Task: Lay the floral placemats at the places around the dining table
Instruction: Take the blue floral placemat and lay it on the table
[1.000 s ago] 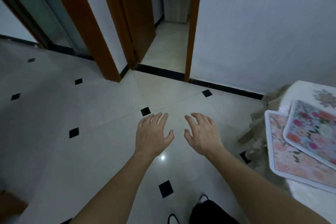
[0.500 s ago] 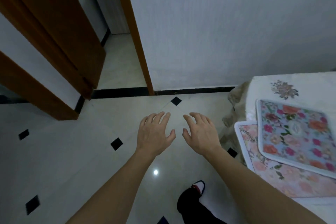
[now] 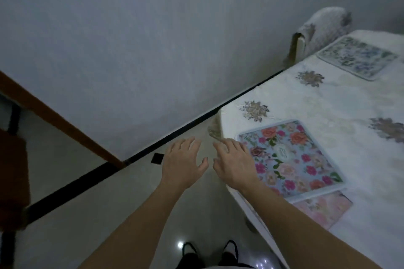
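A blue floral placemat (image 3: 293,159) lies near the table's near-left corner, stacked askew on a pink floral placemat (image 3: 325,208). A third placemat (image 3: 358,57), pale with blue-green flowers, lies flat at the far side. The dining table (image 3: 341,102) wears a white cloth with embroidered flowers. My left hand (image 3: 182,162) hovers over the floor, fingers spread, holding nothing. My right hand (image 3: 235,162) is also open, its fingers at the table's corner beside the blue placemat's left edge.
A chair with a fluffy grey cover (image 3: 321,30) stands at the table's far end against the wall. A white wall with black skirting (image 3: 175,133) runs close along the left. A brown door frame (image 3: 61,120) is at left. My feet (image 3: 209,251) stand on pale tiles.
The view has swung right, bringing the table and a far placemat into sight. Both open hands have come up to the table's corner; the right one now reaches the blue placemat's edge.
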`<control>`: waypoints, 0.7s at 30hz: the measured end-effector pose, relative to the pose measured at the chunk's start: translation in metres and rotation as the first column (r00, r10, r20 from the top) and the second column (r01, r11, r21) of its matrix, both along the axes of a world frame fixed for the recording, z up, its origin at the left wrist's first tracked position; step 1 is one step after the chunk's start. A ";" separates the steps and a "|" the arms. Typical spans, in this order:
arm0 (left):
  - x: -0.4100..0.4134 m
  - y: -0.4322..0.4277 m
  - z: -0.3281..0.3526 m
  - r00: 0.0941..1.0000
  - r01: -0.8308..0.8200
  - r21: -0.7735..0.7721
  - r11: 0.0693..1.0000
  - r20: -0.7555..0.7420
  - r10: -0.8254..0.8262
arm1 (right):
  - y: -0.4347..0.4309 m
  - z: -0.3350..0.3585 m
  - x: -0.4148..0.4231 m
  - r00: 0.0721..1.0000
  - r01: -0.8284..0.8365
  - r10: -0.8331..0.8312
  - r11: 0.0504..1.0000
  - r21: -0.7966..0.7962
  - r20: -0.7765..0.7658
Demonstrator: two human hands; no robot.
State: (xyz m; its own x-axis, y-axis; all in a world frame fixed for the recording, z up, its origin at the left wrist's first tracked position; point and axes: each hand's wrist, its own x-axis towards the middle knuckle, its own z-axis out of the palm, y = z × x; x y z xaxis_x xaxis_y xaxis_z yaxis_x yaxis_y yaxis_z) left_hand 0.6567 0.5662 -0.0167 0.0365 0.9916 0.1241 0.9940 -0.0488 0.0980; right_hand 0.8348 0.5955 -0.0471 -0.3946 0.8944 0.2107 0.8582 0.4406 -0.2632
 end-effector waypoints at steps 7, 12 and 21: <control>0.076 0.088 -0.013 0.944 0.324 -0.064 0.944 0.077 -0.319 | 0.009 -0.010 0.098 0.929 0.371 -0.368 0.927 -0.064 0.052; 0.129 0.139 -0.024 0.853 0.522 -0.127 0.843 0.074 -0.517 | 0.000 -0.018 0.158 0.757 0.653 -0.644 0.753 -0.082 0.109; 0.168 0.216 -0.056 0.743 0.669 -0.167 0.725 0.177 -0.645 | -0.021 -0.033 0.172 0.441 0.886 -0.884 0.401 -0.232 0.157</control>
